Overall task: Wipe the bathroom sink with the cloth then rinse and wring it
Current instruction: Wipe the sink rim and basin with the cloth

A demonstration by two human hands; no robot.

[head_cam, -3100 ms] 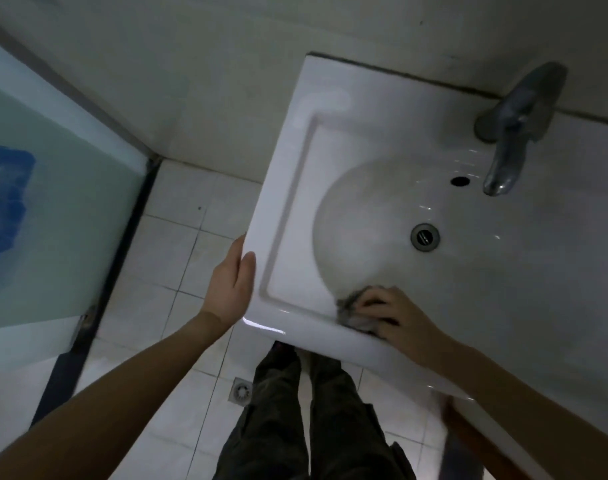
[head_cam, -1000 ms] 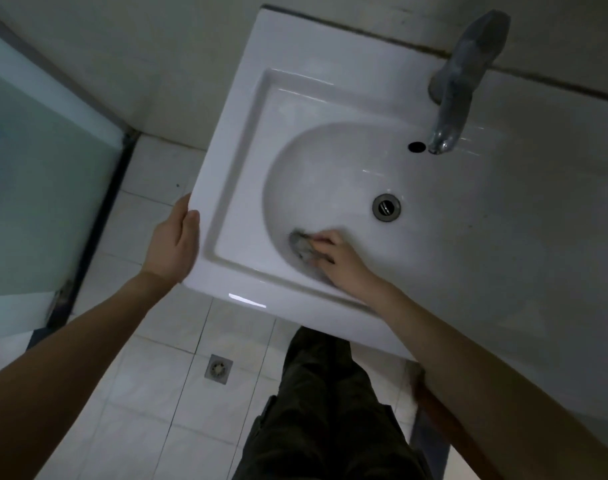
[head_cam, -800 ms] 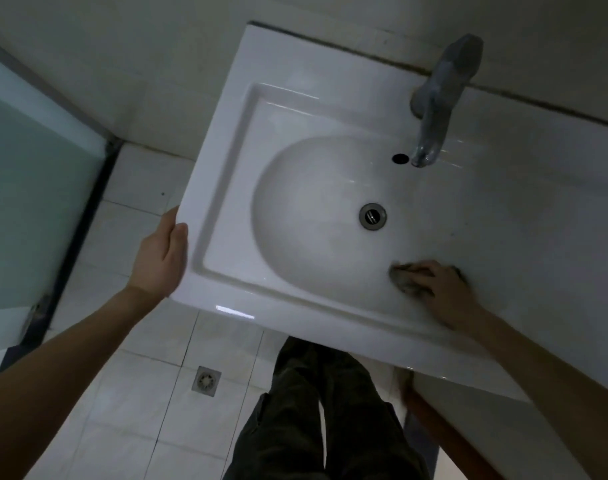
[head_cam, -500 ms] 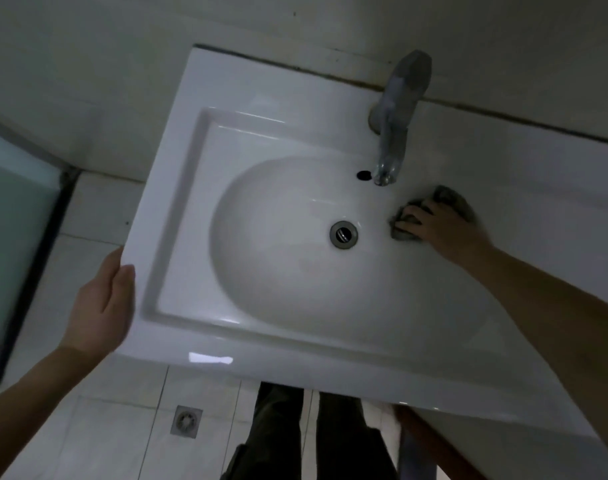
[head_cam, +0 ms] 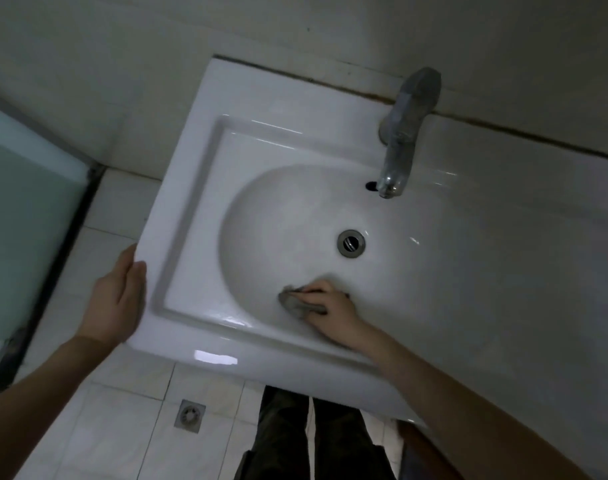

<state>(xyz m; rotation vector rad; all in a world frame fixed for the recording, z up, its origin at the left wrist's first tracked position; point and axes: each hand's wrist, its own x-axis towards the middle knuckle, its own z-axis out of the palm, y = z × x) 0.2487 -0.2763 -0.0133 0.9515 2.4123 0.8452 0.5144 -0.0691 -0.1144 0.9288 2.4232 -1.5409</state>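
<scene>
A white ceramic sink [head_cam: 191, 216] with an oval bowl fills the middle of the head view. My right hand [head_cam: 333, 311] presses a small grey cloth [head_cam: 293, 303] against the bowl's near wall, left of and below the metal drain [head_cam: 351, 243]. Most of the cloth lies under my fingers. My left hand [head_cam: 117, 299] grips the sink's front left corner, thumb on the rim. A chrome tap [head_cam: 404, 133] stands at the back with its spout over the bowl; no water shows.
The white counter [head_cam: 520, 271] runs on to the right of the bowl. A frosted glass panel [head_cam: 22, 220] with a dark frame stands at the left. Below lie white floor tiles, a floor drain [head_cam: 190, 414] and my dark trousers [head_cam: 313, 441].
My right hand has swept the cloth from beside the tap, right of the drain, down to the bowl's near wall left of the drain. My left hand stays on the corner.
</scene>
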